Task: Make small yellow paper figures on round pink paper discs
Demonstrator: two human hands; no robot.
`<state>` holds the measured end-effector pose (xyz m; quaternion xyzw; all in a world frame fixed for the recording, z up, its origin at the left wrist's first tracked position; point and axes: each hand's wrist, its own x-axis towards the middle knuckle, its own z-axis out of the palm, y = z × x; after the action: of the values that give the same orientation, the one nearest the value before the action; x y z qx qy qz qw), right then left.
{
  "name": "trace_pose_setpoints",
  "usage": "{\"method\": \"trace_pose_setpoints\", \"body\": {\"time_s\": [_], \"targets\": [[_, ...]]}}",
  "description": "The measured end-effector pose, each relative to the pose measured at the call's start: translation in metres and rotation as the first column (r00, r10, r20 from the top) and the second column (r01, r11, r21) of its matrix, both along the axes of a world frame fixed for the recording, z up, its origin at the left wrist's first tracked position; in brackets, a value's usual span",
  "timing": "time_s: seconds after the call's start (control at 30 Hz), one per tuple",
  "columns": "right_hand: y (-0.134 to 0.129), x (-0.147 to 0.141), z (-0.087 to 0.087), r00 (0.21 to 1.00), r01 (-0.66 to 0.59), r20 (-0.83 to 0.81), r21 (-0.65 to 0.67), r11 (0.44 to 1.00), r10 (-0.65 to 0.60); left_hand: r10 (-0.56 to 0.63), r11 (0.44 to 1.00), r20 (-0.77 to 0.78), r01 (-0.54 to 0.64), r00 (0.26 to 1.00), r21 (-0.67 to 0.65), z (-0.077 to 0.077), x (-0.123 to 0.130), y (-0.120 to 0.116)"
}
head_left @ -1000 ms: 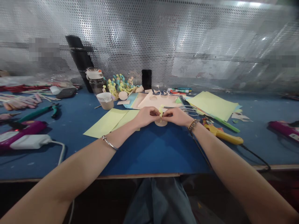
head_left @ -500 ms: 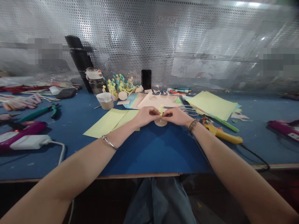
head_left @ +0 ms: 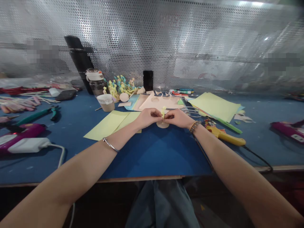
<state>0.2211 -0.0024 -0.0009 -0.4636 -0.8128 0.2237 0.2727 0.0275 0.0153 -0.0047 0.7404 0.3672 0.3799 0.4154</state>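
Hardly anything had shifted: the left hand and right hand still pinched 1 small yellow piece at their fingertips, above a pale disc near of the pink sheets, apparently keeping it steady.

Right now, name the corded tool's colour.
The corded tool is yellow, seen in the head view.

We wear a thin silver bangle, a beaded bracelet (gold-toned, partly dark) and blue-grey trousers.
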Motion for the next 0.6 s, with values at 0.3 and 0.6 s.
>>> {"method": "trace_pose_setpoints", "body": {"time_s": [0.3,0.6], "targets": [[-0.0007,-0.0003,0.0011,1.0,-0.015,-0.012,0.003,1.0,0.015,-0.009,1.0,0.019,0.01,1.0,-0.03,-0.0003,0.0001,-0.0021],[-0.001,-0.001,0.0028,1.0,-0.022,0.011,0.009,1.0,0.021,-0.02,1.0,-0.003,0.02,1.0,-0.022,-0.0005,-0.0009,-0.0002]]}}
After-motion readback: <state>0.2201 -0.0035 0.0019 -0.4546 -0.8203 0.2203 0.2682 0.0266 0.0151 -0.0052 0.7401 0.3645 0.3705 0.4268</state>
